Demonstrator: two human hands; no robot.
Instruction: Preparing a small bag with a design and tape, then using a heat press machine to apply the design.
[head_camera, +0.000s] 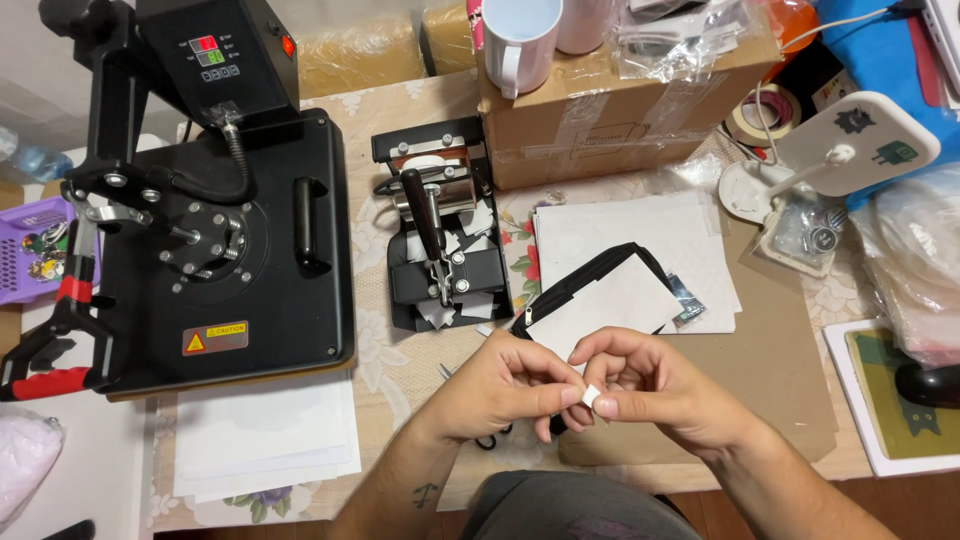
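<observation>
White paper scrap (591, 394): small, flat, roughly square, pinched between fingertips of left hand (497, 388) and right hand (655, 385); each grip clenched on it, above the counter's (800, 400) near edge, middle.

Black pouch (590, 285): soft, zipped rim, lying open just behind the hands; holds a white rectangular sheet (610, 305).

Cardboard box (610, 110): brown, taped, at the far edge; carries a white mug (520, 40) with handle and clear plastic bags (680, 30) on top.

Purple basket (28, 250): perforated plastic, at the left edge; holds small mixed items, too small to tell.

Flat heat press (210, 210): black metal, square plate, red-handled lever, left half of the counter.

Mug press (440, 240): black, smaller, curved heating element, paper scraps on its base; between the flat press and the pouch.

White paper stack (265, 440): smooth sheets, near-left corner, in front of the flat press.

Second paper stack (640, 230): white, under the pouch.

Desk lamp (850, 145): white, round base, flat head, right side.

Tape roll (765, 115): ring-shaped, far right.

Counter cover: pale lace-patterned cloth with flower print.
</observation>
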